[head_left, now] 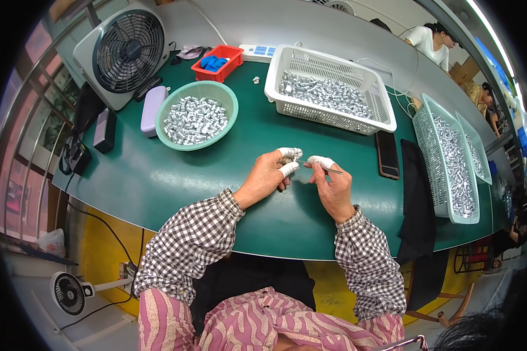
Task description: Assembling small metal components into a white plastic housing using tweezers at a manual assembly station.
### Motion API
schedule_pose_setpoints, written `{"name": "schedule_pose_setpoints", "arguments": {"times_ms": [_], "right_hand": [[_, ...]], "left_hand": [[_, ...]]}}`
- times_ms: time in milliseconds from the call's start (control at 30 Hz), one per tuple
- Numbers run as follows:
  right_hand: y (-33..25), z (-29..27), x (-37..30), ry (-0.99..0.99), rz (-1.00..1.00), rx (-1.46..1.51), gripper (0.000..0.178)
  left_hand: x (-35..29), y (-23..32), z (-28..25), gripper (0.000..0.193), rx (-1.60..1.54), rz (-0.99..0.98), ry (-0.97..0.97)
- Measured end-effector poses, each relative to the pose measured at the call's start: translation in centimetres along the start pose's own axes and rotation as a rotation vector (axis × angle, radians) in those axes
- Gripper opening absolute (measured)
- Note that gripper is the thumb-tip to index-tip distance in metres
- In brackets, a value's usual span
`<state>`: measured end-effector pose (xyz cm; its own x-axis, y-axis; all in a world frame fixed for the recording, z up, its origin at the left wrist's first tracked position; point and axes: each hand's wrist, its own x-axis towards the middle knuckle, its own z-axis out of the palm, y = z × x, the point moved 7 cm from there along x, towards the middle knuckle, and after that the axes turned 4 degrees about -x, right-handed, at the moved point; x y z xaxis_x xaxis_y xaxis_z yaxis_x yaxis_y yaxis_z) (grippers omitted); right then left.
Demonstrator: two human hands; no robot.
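Over the middle of the green table, my left hand (265,177) has its white-wrapped fingertips pinched together on a small silvery part (297,158), mostly covered by the fingers. My right hand (334,186), also with white wraps on its fingers, grips a thin metal tool (332,170). The tool's tip meets the left fingertips; whether it is a pick or tweezers I cannot tell. Beyond my left hand stands a round green bowl (233,120) of small silvery metal cylinders. Farther back, a white perforated basket (334,120) holds many similar pieces.
A grey fan (129,51), a lilac case (154,111) and a black box (105,130) stand at the left. Behind are a red tray (231,58) and a power strip (256,53). A phone (387,154), black cloth (417,202) and pale green basket (471,213) lie right.
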<state>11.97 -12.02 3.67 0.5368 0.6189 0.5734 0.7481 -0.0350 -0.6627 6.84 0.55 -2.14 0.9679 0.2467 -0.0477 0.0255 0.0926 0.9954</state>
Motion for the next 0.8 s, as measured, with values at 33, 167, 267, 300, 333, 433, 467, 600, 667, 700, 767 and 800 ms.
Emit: {"name": "schedule_pose_setpoints", "arguments": {"times_ms": [33,167,267,300,333,433,467,600,667,700,767,800], "right_hand": [[-0.1,0.0,0.0,-0.006,-0.015,-0.016,0.014],[-0.2,-0.1,0.0,-0.001,-0.011,-0.017,0.014],[0.0,-0.1,0.0,0.002,0.045,0.048,0.014],[0.3,-0.1,-0.1,0.000,0.093,0.105,0.015],[0.6,0.0,-0.1,-0.001,0.142,0.162,0.015],[1.5,0.3,-0.1,-0.010,0.281,0.357,0.014],[1.8,0.4,-0.2,-0.013,0.351,0.453,0.013],[2.5,1.1,-0.2,-0.083,0.446,0.653,0.017],[2.8,1.0,-0.2,-0.082,0.475,0.715,0.017],[3.0,1.1,-0.2,-0.082,0.505,0.778,0.018],[3.2,1.1,-0.2,-0.084,0.532,0.840,0.018],[3.3,1.3,-0.2,-0.084,0.556,0.896,0.018]], "left_hand": [[0.0,0.0,0.1,0.032,-0.014,-0.005,-0.007],[0.0,0.1,0.3,0.032,-0.115,-0.029,-0.034],[0.1,0.2,0.3,0.030,-0.259,-0.057,-0.061],[0.1,0.1,0.2,0.030,-0.361,-0.092,-0.046],[0.1,-0.1,0.0,0.029,-0.463,-0.126,-0.031],[0.1,-0.8,-0.2,0.029,-0.633,-0.166,-0.030],[0.2,-1.0,-0.1,0.029,-0.701,-0.171,-0.047],[0.4,-1.6,0.0,0.030,-0.851,-0.178,-0.155],[0.3,-1.2,0.3,0.031,-0.892,-0.179,-0.204],[0.3,-0.9,0.5,0.031,-0.904,-0.157,-0.216],[0.2,-0.3,0.7,0.033,-0.926,-0.113,-0.239],[0.1,-0.1,0.7,0.033,-0.926,-0.112,-0.239]]}}
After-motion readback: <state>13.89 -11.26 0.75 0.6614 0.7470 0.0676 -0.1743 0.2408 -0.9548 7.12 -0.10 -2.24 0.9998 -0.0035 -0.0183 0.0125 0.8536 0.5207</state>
